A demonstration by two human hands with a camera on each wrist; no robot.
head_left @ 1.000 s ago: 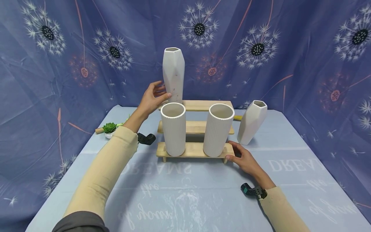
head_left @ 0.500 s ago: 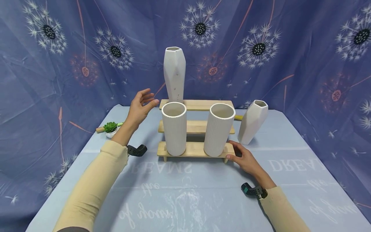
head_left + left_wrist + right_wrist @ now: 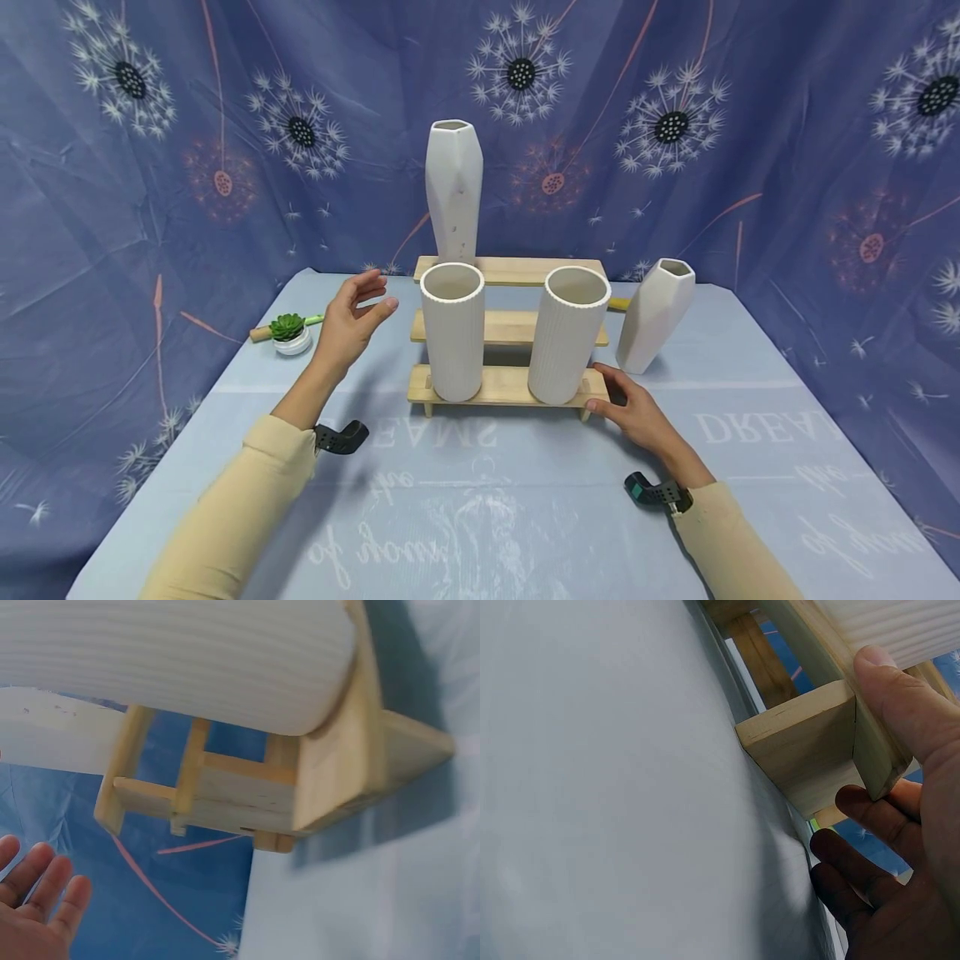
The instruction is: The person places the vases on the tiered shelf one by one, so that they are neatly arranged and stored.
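A tiered wooden shelf (image 3: 510,385) stands on the table. Two white ribbed cylindrical vases, one on the left (image 3: 453,342) and one on the right (image 3: 566,346), stand on its lowest board. On the left of the top board is a tall white faceted vase (image 3: 454,187), its foot hidden behind the left ribbed vase. My left hand (image 3: 348,321) hovers left of the shelf, fingers loose and holding nothing; the left wrist view shows the fingers (image 3: 52,889) apart from the wood. My right hand (image 3: 633,412) grips the lowest board's right end, thumb (image 3: 907,697) on top and fingers beneath.
Another white faceted vase (image 3: 654,317) leans at the shelf's right, near a yellow object (image 3: 617,304) partly hidden. Far left sits a small potted succulent (image 3: 290,333) beside a tan-and-green stick-like object (image 3: 260,334). A blue dandelion-print cloth (image 3: 360,108) hangs behind the table.
My left hand has let go of the tall faceted vase on the top board and moved left and down toward me. The right hand stays on the shelf.
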